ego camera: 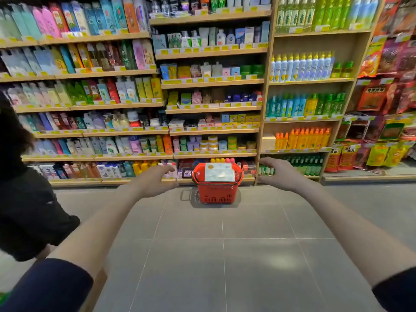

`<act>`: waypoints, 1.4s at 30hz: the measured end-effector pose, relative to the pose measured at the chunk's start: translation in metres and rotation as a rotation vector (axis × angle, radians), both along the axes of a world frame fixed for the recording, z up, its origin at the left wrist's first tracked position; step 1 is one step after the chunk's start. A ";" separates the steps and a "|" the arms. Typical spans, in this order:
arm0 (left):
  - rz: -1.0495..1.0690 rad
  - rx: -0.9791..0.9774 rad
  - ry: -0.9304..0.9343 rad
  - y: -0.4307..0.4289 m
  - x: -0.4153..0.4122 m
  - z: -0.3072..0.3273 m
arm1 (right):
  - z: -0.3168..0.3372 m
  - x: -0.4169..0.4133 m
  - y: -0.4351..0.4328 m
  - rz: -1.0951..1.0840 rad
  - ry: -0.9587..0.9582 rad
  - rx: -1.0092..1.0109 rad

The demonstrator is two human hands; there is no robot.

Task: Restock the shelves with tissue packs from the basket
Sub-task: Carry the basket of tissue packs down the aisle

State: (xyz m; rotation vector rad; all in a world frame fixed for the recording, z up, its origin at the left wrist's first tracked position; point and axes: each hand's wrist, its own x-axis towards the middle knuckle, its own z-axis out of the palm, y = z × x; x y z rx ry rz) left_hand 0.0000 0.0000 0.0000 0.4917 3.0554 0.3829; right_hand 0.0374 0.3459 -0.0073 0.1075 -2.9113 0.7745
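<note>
Reaching toward a red basket (215, 188) of tissue packs (219, 172) on the floor, left hand (155, 180) and right hand (281, 173) open, flanking it, ready to lift.

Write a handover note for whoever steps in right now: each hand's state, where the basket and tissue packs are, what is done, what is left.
Left hand: open, empty, stretched out left of the red basket, not touching it.
Right hand: open, empty, stretched out to its right.
The basket stands on the floor before the bottom shelf; tissue packs lie inside.
Done: nothing in hand yet.
Left: lift the packs out and shelve them.
</note>
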 end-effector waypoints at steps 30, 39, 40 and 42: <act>0.008 0.070 -0.147 0.091 -0.474 -0.083 | -0.074 -0.472 0.102 0.016 -0.129 0.018; -0.079 0.080 -0.203 0.100 -0.639 -0.100 | -0.096 -0.606 0.123 -0.064 -0.166 -0.043; -0.083 0.077 -0.206 0.102 -0.655 -0.104 | -0.100 -0.621 0.127 -0.064 -0.178 -0.048; -0.089 0.083 -0.213 0.106 -0.688 -0.114 | -0.109 -0.654 0.136 -0.062 -0.209 -0.050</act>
